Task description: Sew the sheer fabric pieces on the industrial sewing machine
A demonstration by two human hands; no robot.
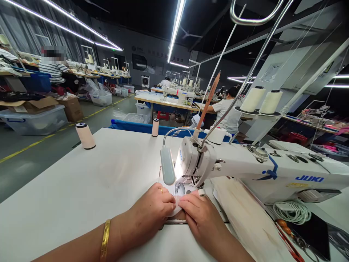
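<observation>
My left hand (pixel 152 208), wearing a ring and a gold bangle, is closed at the front of the sewing machine (pixel 188 160), its fingertips gripping the left side of a small pale fabric piece (pixel 177 209). From the right, my right hand (pixel 201 214) pinches the same piece, and the two sets of fingertips nearly meet. Just beyond them is the lit needle area, partly hidden by a grey clip-on lamp (pixel 168 165). Much of the fabric lies under my fingers.
Two thread cones (pixel 85 136) (pixel 155 127) stand on the white table (pixel 114 171). Right of my hands lie a beige cloth (pixel 242 214), coiled white cord (pixel 291 212), a black phone-like slab (pixel 313 233) and orange-handled scissors. Other people sit at machines farther back.
</observation>
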